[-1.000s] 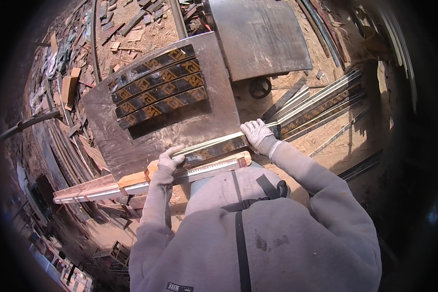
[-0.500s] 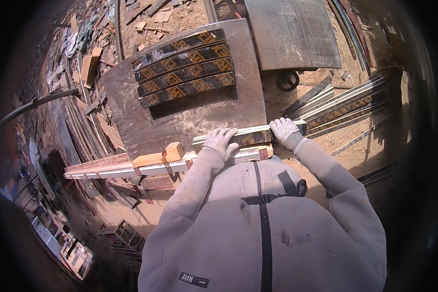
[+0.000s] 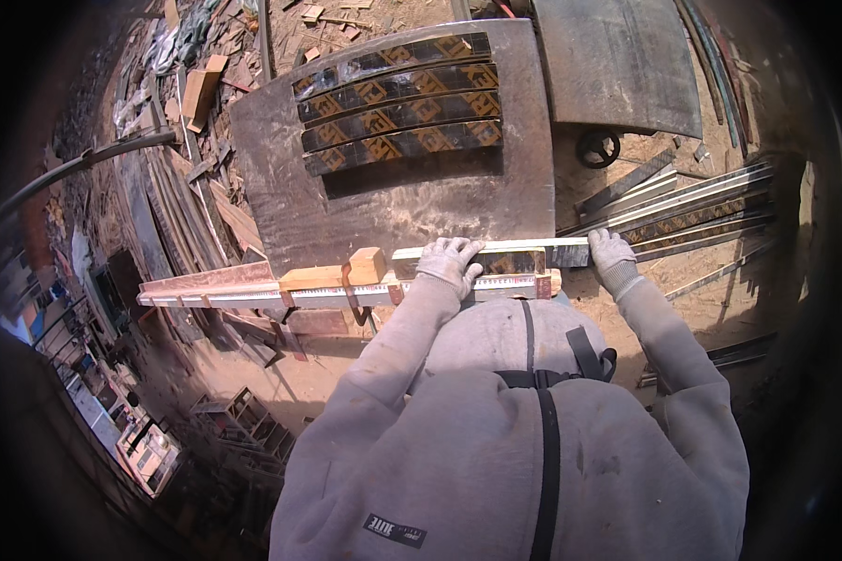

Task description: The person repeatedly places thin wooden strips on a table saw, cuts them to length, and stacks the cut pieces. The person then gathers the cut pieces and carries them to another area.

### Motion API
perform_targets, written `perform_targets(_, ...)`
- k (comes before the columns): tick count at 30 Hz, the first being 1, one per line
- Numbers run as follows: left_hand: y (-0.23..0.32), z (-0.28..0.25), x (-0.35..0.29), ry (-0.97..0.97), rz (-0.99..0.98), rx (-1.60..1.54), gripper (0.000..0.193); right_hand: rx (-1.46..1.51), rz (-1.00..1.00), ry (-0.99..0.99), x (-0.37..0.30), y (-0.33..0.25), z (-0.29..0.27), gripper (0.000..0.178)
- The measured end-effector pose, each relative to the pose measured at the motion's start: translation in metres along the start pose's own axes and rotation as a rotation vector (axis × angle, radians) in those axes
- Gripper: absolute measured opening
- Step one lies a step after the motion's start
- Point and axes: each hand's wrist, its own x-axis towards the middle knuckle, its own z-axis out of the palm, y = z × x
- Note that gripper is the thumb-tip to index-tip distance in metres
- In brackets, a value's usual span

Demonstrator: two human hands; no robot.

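Both hands wear pale, dusty work gloves. My left hand [image 3: 449, 263] is closed over a bundle of black-faced plywood strips [image 3: 512, 261] with pale edges, its fingers bent across the top. My right hand [image 3: 612, 256] is curled at the bundle's right end, fingers bent and undersides hidden. The strips lie along the near edge of the metal table, behind a long rail with ruler markings [image 3: 323, 294]. Left of the bundle, a light wooden block [image 3: 334, 271] sits on the rail next to a rusty clamp-like piece [image 3: 354, 294].
Several black plywood strips with orange print [image 3: 402, 105] lie side by side on the metal table [image 3: 269, 154]. A second metal sheet [image 3: 617, 65] stands at far right above a dark handwheel [image 3: 598, 148]. More long strips [image 3: 692, 210] lie at right; scrap wood [image 3: 201, 93] covers the left ground.
My right hand has slid rightward along the plywood strips to their end. My left hand stays on the strips. The whole view has shifted, so the table appears further right.
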Motion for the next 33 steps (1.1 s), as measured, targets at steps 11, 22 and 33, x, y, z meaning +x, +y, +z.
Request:
perform_targets(11,-0.022,0.007,-0.014,0.119,0.099,0.005,0.052,-0.04,-0.022,0.111,0.001,-0.016,0.003,0.017)
perform_targets(22,-0.075,-0.076,0.029,0.489,-0.058,0.275,0.053,0.03,-0.139,0.288,0.031,-0.03,0.012,0.025)
perform_targets(33,-0.016,0.046,0.029,0.41,0.122,0.092,0.046,0.072,-0.101,0.211,0.032,-0.015,0.004,0.025)
